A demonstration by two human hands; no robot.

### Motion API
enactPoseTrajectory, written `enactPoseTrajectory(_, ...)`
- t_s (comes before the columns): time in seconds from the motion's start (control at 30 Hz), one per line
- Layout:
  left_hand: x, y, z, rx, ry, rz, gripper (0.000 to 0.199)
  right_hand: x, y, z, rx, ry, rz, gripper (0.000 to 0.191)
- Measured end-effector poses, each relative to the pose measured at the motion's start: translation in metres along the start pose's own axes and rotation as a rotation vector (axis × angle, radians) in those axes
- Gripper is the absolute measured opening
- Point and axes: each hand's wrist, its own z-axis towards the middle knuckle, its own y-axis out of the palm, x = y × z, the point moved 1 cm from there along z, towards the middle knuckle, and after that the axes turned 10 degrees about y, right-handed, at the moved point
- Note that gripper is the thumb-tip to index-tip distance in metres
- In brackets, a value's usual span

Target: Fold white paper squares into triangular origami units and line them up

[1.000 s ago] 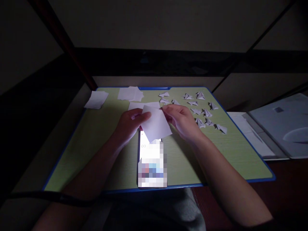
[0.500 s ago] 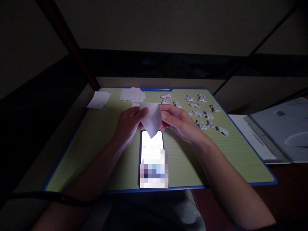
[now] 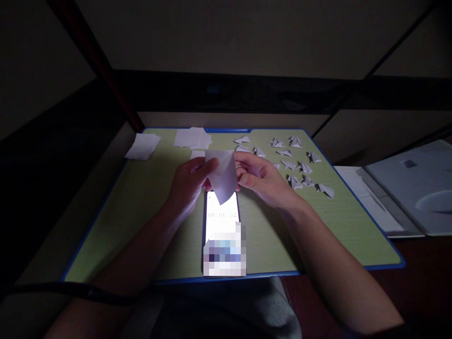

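A small folded sheet of white paper (image 3: 223, 176) is held up above the table, its lower end narrowing to a point. My left hand (image 3: 190, 186) grips its left side, with the thumb lying on the front face and the fingers behind. At the right edge, my right hand (image 3: 263, 179) has curled fingers against the paper, partly hidden behind it; its thumb sits just beside that edge. Under the paper's tip lies a phone (image 3: 222, 226) with a bright screen showing a timer, its lower part blurred out.
Several folded paper pieces (image 3: 289, 165) are spread over the right rear of the green table (image 3: 134, 202). Paper stacks lie at the back left corner (image 3: 143, 146) and back middle (image 3: 192, 138). An open white box (image 3: 416, 188) stands right of the table. A dark cable (image 3: 74, 288) crosses the lower left.
My right thumb has slid slightly down and off the paper's edge, opening a small gap to the index finger. The paper's lower tip has shifted a little; my left hand keeps its grip.
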Motion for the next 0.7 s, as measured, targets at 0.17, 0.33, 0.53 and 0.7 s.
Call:
enactPoseTrajectory(0.17,-0.001,0.0,-0.001,0.021,-0.002,-0.018,0.035,0.001,0.0,0.0,-0.015,0.021,0.005,0.05)
enactPoseTrajectory(0.33,-0.006,-0.002,-0.001,0.019,0.019,0.004,0.031,0.002,0.005,0.0,0.113,0.024,-0.027,0.038)
enactPoseTrajectory(0.53,-0.004,0.001,-0.004,-0.095,-0.017,0.011,0.029,0.002,0.009,0.001,0.224,0.023,-0.05,0.032)
enactPoseTrajectory(0.7,-0.001,0.004,-0.006,-0.191,0.002,0.105,0.035,0.003,0.007,0.0,0.307,0.012,-0.082,0.028)
